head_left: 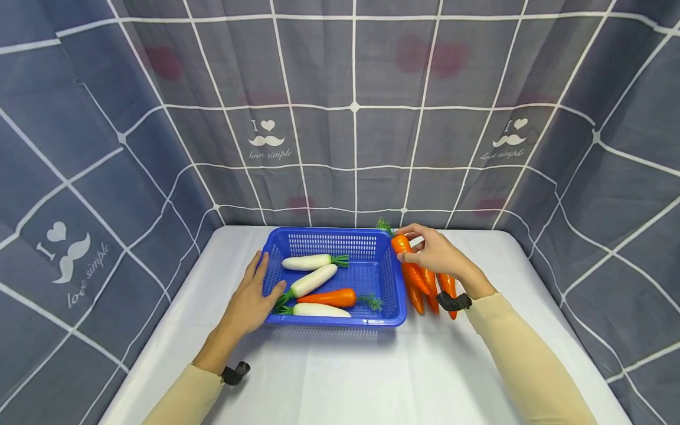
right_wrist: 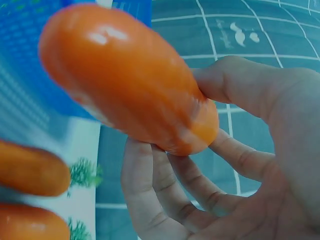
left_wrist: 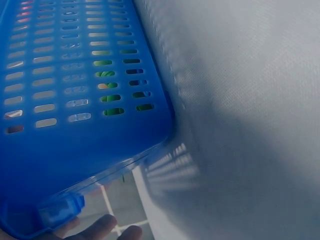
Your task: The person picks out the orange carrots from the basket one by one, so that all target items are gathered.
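Note:
My right hand (head_left: 438, 254) pinches a carrot (head_left: 416, 279) near its leafy top, thumb on one side and fingers on the other. In the right wrist view this carrot (right_wrist: 120, 75) is up close, held clear of the table. It is at the right wall of a blue plastic basket (head_left: 332, 321). My left hand (head_left: 252, 301) rests at the basket's left rim, fingers extended and thumb over the edge. Inside the basket lie a carrot (head_left: 329, 298) and three white radishes, one at the back (head_left: 307, 262), one in the middle (head_left: 316, 280), one in front (head_left: 321, 310).
More carrots (head_left: 447, 285) lie on the white tablecloth (head_left: 350, 378) right of the basket, partly under my right hand. A grey checked curtain (head_left: 324, 139) stands behind the table and along both sides.

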A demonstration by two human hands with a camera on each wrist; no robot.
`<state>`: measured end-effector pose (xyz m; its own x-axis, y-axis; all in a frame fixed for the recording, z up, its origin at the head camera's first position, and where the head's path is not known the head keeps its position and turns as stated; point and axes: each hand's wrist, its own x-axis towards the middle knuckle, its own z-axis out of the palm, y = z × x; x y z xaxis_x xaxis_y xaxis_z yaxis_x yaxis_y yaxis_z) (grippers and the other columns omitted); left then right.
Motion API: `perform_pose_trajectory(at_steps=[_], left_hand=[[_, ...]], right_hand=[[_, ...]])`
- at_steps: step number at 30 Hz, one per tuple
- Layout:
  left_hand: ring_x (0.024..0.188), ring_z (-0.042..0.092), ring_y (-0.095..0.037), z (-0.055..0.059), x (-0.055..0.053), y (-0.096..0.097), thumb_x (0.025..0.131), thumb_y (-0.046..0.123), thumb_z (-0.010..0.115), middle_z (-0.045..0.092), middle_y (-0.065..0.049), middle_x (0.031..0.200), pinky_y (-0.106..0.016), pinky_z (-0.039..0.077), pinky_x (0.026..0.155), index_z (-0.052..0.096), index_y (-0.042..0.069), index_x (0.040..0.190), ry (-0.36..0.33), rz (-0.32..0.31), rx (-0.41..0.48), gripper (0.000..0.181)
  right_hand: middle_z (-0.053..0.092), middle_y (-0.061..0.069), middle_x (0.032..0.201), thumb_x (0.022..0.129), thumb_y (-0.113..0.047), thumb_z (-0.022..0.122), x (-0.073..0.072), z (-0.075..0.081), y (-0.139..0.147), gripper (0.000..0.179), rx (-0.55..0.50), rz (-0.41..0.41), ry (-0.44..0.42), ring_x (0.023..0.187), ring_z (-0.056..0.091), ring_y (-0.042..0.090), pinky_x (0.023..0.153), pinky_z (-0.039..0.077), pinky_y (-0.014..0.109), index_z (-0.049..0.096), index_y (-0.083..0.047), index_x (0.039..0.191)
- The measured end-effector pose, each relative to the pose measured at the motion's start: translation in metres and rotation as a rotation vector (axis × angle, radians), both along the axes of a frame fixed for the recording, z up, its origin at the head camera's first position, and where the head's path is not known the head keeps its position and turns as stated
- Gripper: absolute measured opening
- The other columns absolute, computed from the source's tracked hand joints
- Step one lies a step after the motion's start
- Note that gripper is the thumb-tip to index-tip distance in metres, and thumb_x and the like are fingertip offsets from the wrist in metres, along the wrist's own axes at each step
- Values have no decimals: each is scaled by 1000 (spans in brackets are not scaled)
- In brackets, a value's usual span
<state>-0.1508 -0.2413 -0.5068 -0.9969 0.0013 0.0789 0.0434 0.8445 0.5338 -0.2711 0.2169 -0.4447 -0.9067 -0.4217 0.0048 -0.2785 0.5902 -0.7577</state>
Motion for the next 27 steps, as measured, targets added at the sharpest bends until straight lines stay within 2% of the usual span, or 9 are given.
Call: perform_pose_trajectory(at_steps=[4,13,20,27], left_hand=[[178,24,-58,-1,1,-2,121,56,56,2,-22,198,-76,30,140,9,8,188,-2,5,-6,95],[178,23,-58,-2,-2,-2,121,51,59,2,-22,198,-74,29,141,10,6,188,2,-4,3,95],[178,22,-58,-2,-2,-2,121,50,59,1,-22,198,-75,28,141,9,8,188,-10,3,6,94],[178,23,-59,0,-2,-1,121,50,59,1,-23,198,-76,29,140,8,8,189,-12,4,8,94]], right_hand=[[70,23,151,103,-30,90,2,-2,12,60,6,-15,6,107,80,32,88,67,38,68,-18,158],[69,28,154,105,-26,89,4,-15,45,62,25,-82,17,118,80,37,92,63,35,66,-12,161],[65,31,161,107,-27,85,4,-30,72,65,22,-133,14,120,79,40,88,65,32,61,-10,166],[60,36,162,109,-24,84,9,-45,99,68,10,-199,-18,124,79,44,82,67,27,57,-5,168]])
